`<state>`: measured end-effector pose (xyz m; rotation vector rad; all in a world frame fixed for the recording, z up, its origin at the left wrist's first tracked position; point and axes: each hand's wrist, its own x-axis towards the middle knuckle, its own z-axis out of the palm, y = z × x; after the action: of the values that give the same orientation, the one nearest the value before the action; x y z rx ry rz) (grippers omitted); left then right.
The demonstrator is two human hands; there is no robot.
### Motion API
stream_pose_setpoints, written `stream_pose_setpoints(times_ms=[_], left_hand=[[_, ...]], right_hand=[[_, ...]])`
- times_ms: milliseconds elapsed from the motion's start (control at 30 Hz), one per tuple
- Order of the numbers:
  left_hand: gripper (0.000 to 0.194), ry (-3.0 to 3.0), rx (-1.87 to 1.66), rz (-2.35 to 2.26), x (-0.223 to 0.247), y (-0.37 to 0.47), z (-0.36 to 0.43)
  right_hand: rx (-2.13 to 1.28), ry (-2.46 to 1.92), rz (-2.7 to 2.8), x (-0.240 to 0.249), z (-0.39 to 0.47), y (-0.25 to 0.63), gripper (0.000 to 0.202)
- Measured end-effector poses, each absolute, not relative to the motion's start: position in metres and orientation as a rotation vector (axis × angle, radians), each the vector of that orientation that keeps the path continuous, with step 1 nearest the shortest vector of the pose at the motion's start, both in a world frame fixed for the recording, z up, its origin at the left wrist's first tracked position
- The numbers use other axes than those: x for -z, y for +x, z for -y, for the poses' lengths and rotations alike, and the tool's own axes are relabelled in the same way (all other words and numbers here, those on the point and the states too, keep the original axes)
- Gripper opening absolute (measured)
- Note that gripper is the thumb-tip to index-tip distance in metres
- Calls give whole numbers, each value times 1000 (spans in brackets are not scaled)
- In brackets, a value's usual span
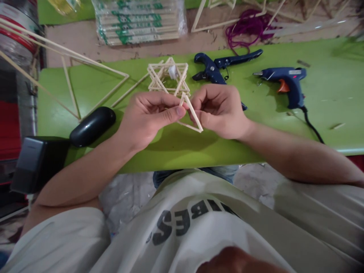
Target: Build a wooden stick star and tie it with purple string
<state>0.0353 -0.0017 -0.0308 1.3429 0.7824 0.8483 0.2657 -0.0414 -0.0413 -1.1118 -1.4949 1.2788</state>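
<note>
Left hand (153, 115) pinching a triangular stick frame (194, 113) above the green tabletop (327, 81); right hand (222, 112) curled at its edge, grip obscured. Inverted T-shirt (176, 258) lettering reads "IBES", remainder lost in a fold; print on packaged chopsticks (142, 19) illegible.

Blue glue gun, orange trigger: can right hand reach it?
Likely yes: though at the pale wooden-stick triangle, the right hand has only the blue cutter's handle tip near its path to the glue gun.
</note>
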Motion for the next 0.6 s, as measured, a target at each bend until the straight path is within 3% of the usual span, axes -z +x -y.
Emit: stream_pose_setpoints(times_ms=[333,600], left_hand=[[16,1341,-965,-782,32,33,1],[24,1388,-1017,-798,41,30,-7]], right_hand=[[-1144,-1099,1435,45,39,274,25],[-905,-1150,1356,48,29,286,13]])
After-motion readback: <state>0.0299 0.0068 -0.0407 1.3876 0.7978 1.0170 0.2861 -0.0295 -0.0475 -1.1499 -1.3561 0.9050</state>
